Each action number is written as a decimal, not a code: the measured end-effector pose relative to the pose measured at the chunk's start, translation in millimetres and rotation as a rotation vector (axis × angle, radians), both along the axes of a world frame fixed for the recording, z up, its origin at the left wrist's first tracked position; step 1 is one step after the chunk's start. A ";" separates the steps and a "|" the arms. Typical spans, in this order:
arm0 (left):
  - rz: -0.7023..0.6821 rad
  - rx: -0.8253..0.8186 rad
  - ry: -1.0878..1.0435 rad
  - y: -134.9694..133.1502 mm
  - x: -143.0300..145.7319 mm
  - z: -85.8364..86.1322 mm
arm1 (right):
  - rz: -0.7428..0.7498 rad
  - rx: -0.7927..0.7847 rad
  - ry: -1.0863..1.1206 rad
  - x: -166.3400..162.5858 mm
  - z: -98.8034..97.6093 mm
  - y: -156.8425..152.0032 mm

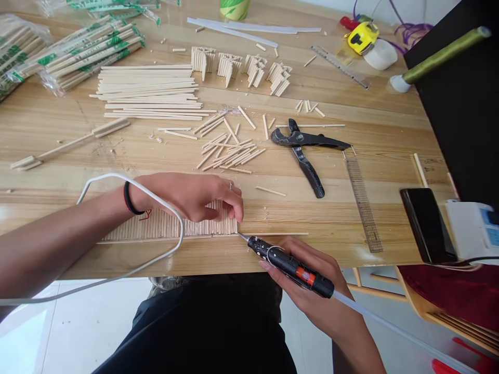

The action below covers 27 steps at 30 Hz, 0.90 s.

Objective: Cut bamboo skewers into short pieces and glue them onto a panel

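Note:
Short wooden sticks stand side by side in a long row [198, 227] near the table's front edge, along a thin long stick [286, 234]. Over the right end of this row lies my left hand [195, 197], fingers curled and fingertips pressed on the last sticks; part of the row is hidden beneath it. My right hand [315, 280] is wrapped round a black pen-shaped hot glue gun [288, 264], a clear glue stick [390, 327] trailing from its rear. Its metal tip touches or nearly touches the row's lower right corner. A white cable [181, 228] loops over my left forearm.
Loose cut sticks [234, 153], long sticks [148, 93] and several small stick assemblies [230, 65] lie farther back. Black cutters [302, 143], a clear ruler [362, 202] and a phone [427, 223] are to the right. A yellow tape measure [362, 37] sits at the back right.

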<state>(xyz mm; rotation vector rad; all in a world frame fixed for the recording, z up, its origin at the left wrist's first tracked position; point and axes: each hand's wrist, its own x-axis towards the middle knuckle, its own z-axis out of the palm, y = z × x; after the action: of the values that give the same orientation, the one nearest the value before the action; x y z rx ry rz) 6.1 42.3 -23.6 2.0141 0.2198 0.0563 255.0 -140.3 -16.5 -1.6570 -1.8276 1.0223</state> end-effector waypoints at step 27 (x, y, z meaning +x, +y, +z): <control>-0.018 0.036 -0.072 -0.4 -0.5 -1.6 | -0.361 0.138 -0.069 -3.6 -10.9 9.6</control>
<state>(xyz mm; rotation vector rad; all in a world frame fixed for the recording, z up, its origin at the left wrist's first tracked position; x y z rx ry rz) 5.5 42.0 -25.2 2.0458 0.1559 0.1214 251.4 -130.7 -27.4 -1.8661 -1.5237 0.6776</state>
